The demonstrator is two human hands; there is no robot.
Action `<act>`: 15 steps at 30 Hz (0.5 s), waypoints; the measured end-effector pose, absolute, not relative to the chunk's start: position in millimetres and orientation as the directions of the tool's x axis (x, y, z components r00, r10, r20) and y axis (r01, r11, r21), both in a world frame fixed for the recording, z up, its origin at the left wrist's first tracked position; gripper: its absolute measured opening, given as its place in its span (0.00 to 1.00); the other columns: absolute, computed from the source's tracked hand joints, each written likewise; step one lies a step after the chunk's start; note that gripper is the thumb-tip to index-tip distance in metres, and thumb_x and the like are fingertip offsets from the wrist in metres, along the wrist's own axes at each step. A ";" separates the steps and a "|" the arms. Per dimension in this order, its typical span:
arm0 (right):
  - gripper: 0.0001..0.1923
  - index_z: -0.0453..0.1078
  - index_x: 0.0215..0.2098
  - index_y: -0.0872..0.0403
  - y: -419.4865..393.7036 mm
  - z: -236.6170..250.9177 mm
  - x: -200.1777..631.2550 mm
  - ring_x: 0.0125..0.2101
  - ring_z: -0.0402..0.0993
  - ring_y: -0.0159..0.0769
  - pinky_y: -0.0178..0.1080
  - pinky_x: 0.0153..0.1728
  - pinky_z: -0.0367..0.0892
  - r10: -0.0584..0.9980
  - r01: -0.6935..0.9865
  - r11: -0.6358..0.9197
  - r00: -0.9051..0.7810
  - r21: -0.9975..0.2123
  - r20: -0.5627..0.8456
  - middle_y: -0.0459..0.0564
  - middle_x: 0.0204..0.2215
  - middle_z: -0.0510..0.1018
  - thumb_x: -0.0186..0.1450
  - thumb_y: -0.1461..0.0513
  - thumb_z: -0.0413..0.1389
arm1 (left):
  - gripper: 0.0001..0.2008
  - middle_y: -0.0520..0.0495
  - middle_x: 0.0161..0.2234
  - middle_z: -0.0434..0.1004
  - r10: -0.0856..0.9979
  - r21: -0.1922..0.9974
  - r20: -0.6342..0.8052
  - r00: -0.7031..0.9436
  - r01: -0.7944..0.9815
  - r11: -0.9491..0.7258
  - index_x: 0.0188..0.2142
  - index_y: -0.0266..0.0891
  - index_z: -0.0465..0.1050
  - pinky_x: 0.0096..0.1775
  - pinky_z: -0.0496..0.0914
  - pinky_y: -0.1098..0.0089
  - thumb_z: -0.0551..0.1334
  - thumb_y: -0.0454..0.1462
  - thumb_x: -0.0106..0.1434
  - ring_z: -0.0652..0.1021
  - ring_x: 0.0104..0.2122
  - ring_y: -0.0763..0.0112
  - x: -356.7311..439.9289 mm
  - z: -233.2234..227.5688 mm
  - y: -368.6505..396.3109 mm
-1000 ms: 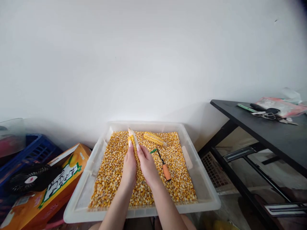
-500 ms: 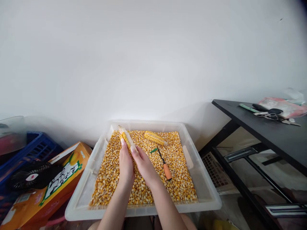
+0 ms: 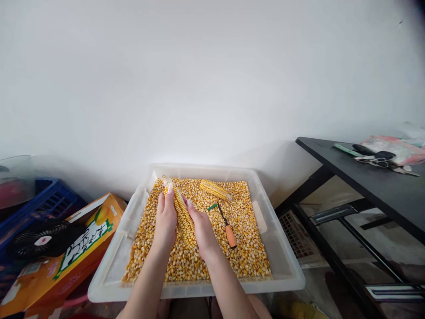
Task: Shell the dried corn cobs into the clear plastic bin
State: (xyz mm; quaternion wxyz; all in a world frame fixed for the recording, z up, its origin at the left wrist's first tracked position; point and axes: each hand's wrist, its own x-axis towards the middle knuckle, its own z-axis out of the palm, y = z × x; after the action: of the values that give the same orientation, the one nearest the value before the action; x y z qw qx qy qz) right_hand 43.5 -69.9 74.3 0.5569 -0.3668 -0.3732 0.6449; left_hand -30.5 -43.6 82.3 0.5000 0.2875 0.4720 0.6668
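Note:
My left hand (image 3: 167, 220) is closed around the upper left side of a corn cob (image 3: 184, 218), its thumb near the pale tip. On the cob's right side my right hand (image 3: 201, 227) grips it with the thumb along the top. Rows of yellow kernels face up, and the tip looks bare. Under both hands, loose corn kernels (image 3: 186, 271) fill a translucent plastic tub (image 3: 280, 252). A second corn cob (image 3: 215, 189) lies on the kernels toward the back. Right of my hands rests a tool with an orange handle (image 3: 230, 236), a dark shaft and a green piece (image 3: 212, 207) beside its tip.
A black table (image 3: 358, 177) on the right carries keys (image 3: 378, 158) and a pinkish plastic bag (image 3: 395, 148). Left of the tub are an orange carton (image 3: 96, 239), a black fan (image 3: 43, 240) and a blue crate (image 3: 59, 199). A white wall (image 3: 212, 88) rises behind.
The corn cob has turned in my hands, so full kernel rows now show where a bare strip faced up. My hands have moved slightly apart, the left one shifting left.

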 end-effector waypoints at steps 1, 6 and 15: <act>0.20 0.74 0.46 0.51 -69.3 74.1 43.8 0.47 0.70 0.42 0.44 0.51 0.61 0.990 -0.465 -0.124 -0.120 -0.876 -0.077 0.49 0.38 0.79 0.62 0.50 0.51 | 0.17 0.52 0.26 0.72 0.935 0.922 -0.086 -0.344 -0.384 -0.057 0.33 0.41 0.66 0.29 0.69 0.72 0.61 0.51 0.55 0.75 0.28 0.69 -29.5 82.6 -44.6; 0.24 0.71 0.50 0.50 -68.0 72.5 47.3 0.51 0.68 0.42 0.47 0.53 0.59 0.974 -0.526 -0.204 -0.191 -0.826 -0.119 0.49 0.42 0.78 0.63 0.47 0.48 | 0.19 0.50 0.25 0.72 0.940 0.952 -0.047 -0.338 -0.301 -0.061 0.30 0.39 0.67 0.26 0.68 0.72 0.56 0.53 0.58 0.75 0.25 0.70 -30.1 91.0 -48.9; 0.23 0.71 0.49 0.52 -72.8 76.4 45.0 0.51 0.68 0.41 0.45 0.53 0.61 0.971 -0.439 -0.128 -0.238 -0.889 -0.022 0.49 0.42 0.78 0.63 0.48 0.49 | 0.20 0.50 0.22 0.71 0.909 0.924 -0.129 -0.397 -0.380 -0.035 0.28 0.40 0.66 0.22 0.67 0.72 0.55 0.54 0.58 0.74 0.22 0.69 -40.5 88.8 -41.3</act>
State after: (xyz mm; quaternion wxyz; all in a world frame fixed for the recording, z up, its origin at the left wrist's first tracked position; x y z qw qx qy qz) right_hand 45.0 -72.8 76.4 0.5221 -0.3290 -0.4043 0.6751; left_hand -40.5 -41.3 88.8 0.4815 0.2640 0.5009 0.6690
